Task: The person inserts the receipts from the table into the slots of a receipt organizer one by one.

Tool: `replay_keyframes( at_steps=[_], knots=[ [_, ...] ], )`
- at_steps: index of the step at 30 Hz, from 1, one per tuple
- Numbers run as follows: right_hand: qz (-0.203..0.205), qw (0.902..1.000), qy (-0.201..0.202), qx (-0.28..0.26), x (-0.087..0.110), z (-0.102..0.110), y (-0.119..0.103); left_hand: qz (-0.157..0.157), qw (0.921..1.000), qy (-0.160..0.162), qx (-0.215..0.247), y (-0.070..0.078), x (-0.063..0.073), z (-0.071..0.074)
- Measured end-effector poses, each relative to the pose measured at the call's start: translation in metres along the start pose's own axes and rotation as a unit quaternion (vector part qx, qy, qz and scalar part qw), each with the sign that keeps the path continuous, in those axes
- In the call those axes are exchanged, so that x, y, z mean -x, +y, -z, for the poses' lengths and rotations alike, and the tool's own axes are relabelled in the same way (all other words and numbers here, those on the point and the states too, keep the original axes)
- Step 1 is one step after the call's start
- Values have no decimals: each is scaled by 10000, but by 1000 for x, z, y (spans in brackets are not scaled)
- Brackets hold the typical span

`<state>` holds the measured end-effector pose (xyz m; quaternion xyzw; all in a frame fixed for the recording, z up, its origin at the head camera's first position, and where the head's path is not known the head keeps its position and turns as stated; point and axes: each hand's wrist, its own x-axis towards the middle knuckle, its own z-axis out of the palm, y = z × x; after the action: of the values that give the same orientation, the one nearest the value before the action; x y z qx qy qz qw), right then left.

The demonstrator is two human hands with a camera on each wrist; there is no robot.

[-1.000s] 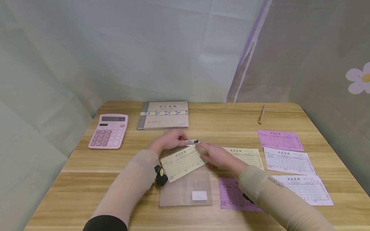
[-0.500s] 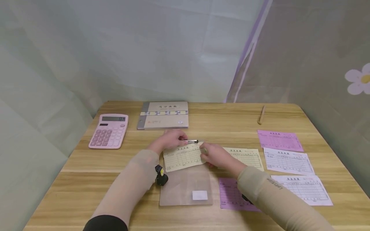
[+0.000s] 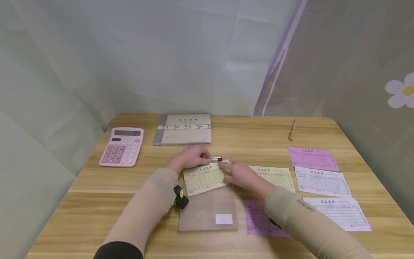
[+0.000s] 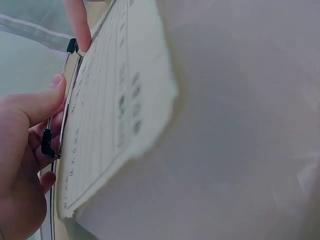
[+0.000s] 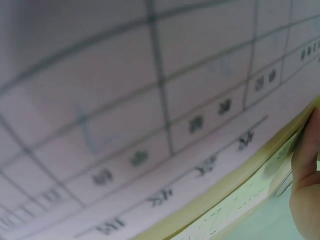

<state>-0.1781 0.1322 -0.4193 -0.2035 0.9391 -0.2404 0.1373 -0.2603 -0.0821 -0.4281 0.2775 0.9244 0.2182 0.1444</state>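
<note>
We hold the clip (image 3: 213,158) pressed open with the left hand (image 3: 191,157), fingers curled round it, while the right hand (image 3: 239,175) pinches the yellow slip (image 3: 204,178); seat its top edge squarely beneath the clip on the clipboard (image 3: 207,212).

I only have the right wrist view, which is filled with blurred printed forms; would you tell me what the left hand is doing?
Observer: The left hand grips the metal clip at the top of a translucent clipboard.
Operator: Thank you. Where does the slip I am handling sit?
Observer: The yellow slip lies on the upper part of the clipboard, its top edge at the clip, with the right hand on its right end.
Operator: Is anything else nearby?
Observer: A second yellow slip lies flat on the table, just right of the right hand.
</note>
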Motion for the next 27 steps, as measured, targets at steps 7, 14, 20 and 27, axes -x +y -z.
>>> replay_keyframes(
  at_steps=[7, 14, 20, 27],
  knots=[
    [-254, 9996, 65, -59, -3, -1, -2, -2, 10000, 41, 8, 0, 0, 0],
    [-320, 9992, 240, -70, -4, -2, -3, 7, 10000, 87, 16, 3, 3, 1],
    [-401, 9984, 302, -248, -5, -4, 0, 58, 9999, 118, 38, 3, 3, 0],
    [-508, 9981, 335, -122, -6, -6, 0, -57, 9996, 228, -182, 2, 4, -4]
  ],
)
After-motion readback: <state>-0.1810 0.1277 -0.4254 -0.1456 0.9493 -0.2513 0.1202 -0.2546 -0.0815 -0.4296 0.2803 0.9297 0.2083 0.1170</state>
